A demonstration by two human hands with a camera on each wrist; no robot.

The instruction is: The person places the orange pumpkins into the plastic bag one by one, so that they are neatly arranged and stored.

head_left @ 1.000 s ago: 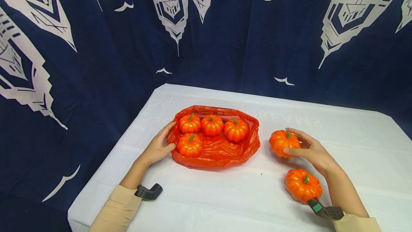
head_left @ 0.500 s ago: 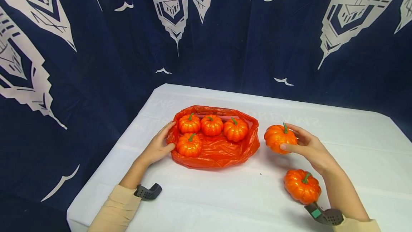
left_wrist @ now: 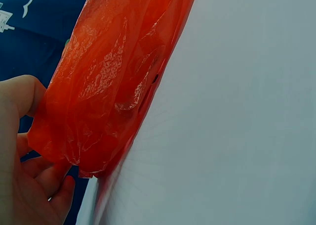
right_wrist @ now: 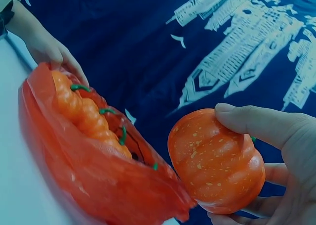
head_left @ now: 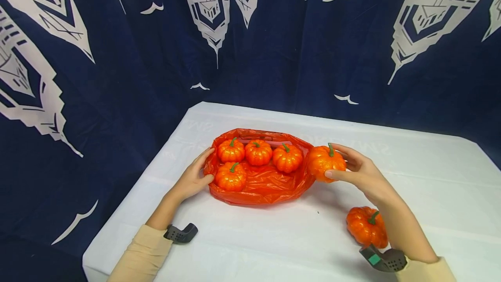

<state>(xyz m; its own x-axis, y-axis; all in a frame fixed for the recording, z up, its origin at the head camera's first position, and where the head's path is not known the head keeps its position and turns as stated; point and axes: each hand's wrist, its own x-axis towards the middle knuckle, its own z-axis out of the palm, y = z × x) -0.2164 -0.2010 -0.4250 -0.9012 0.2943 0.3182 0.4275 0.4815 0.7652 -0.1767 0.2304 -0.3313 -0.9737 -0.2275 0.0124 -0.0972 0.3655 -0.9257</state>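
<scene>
My right hand (head_left: 365, 175) grips a small orange toy pumpkin (head_left: 324, 163) with a green stem, thumb in front and fingers behind. The pumpkin is raised and overlaps the right rim of a red plastic bag (head_left: 266, 197) in the head view; the right wrist view shows this pumpkin (right_wrist: 217, 160) close beside the bag's edge. My left hand (head_left: 192, 177) holds the bag's left end between thumb and fingers. Inside the wide-mouthed bag sit several pumpkins (head_left: 258, 152), three along the back and another at front left. In the left wrist view the bag (left_wrist: 103, 81) hides part of my fingers.
Another pumpkin (head_left: 365, 226) stands on the white-covered table (head_left: 274, 238) at front right, partly behind my right forearm. A dark blue curtain (head_left: 274, 64) with white building prints hangs behind the table. Black wrist straps (head_left: 181, 233) sit at both sleeves.
My right hand has lifted its pumpkin off the table and carried it left to the bag's right rim. The left hand and the bag stay where they were.
</scene>
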